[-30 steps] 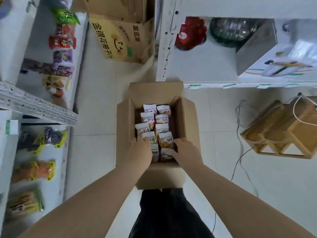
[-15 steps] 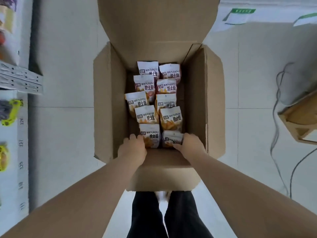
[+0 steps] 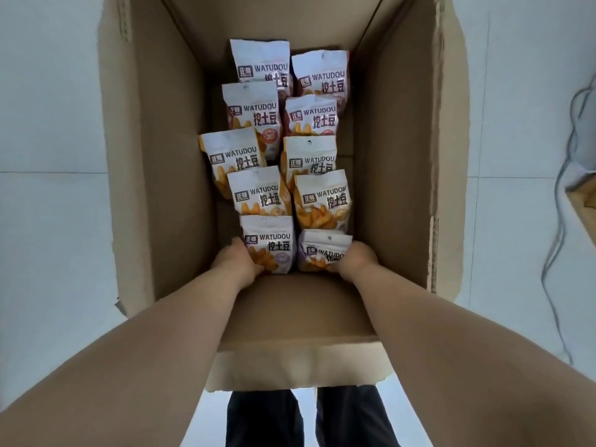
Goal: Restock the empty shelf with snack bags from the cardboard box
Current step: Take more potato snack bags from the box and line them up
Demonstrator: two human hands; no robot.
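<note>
Both bare forearms reach forward and down, roughly parallel. The left hand point(image 3: 237, 264) has its fingers curled around the lower left edge of a snack bag point(image 3: 271, 248). The right hand point(image 3: 356, 261) cups the lower right edge of the neighbouring bag point(image 3: 322, 251). 2 dark-trousered legs point(image 3: 309, 417) stand below.

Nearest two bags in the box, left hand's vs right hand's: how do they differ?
The left bag stands upright with its whole front showing; the right bag tilts and sits lower, showing less of its front. The left hand is at the left bag's lower left corner; the right hand is at the right bag's lower right edge. Both are white WATUDOU bags at the near end of the box.
</note>
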